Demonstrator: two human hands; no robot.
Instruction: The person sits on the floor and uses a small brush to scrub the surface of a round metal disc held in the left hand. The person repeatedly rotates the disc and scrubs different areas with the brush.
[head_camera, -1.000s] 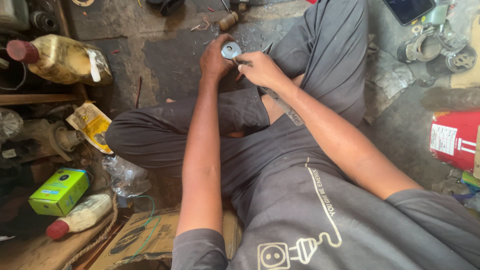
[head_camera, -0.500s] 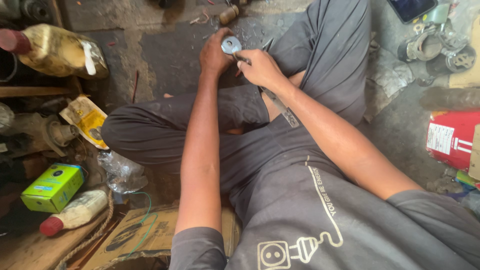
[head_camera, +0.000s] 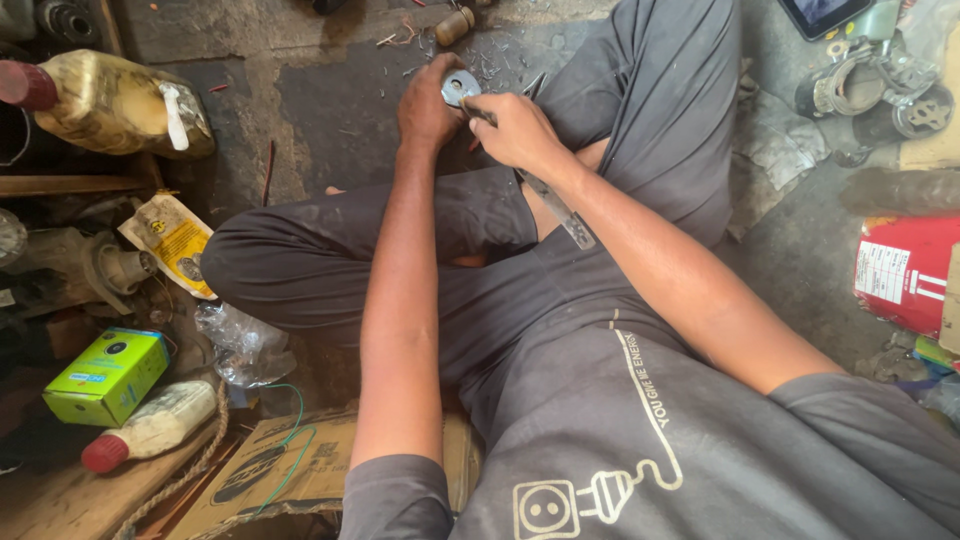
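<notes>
At the far left a large yellowish oil jug (head_camera: 120, 105) with a red cap is seen lying on its side on a wooden ledge, and below it a yellow sachet (head_camera: 172, 240) rests on the dirty floor. Lower down, a green box (head_camera: 108, 375) is set just beside a pale squeeze bottle (head_camera: 150, 428) with a red cap, and crumpled clear plastic (head_camera: 240, 345) lies near the bent knee. A flattened cardboard sheet (head_camera: 290, 465) with a thin green wire across it is seen at the bottom.

Towards the middle, the left hand (head_camera: 428, 105) is closed around the edge of a small round metal disc (head_camera: 460, 88), which is held just above the concrete floor (head_camera: 300, 100) in front of the crossed legs. The disc is gripped between thumb and fingers, with its flat face turned up towards the camera. Just to its right, the right hand (head_camera: 518, 132) is curled tightly around a slim metal tool (head_camera: 555, 205); the tool's front end is pressed against the disc, while its long handle runs back along the forearm. The two hands are touching.

At the right a grey rag (head_camera: 775, 150) is spread on the floor, metal clamp parts (head_camera: 870, 85) lie beyond it, and a red packet (head_camera: 905, 270) sits at the edge
</notes>
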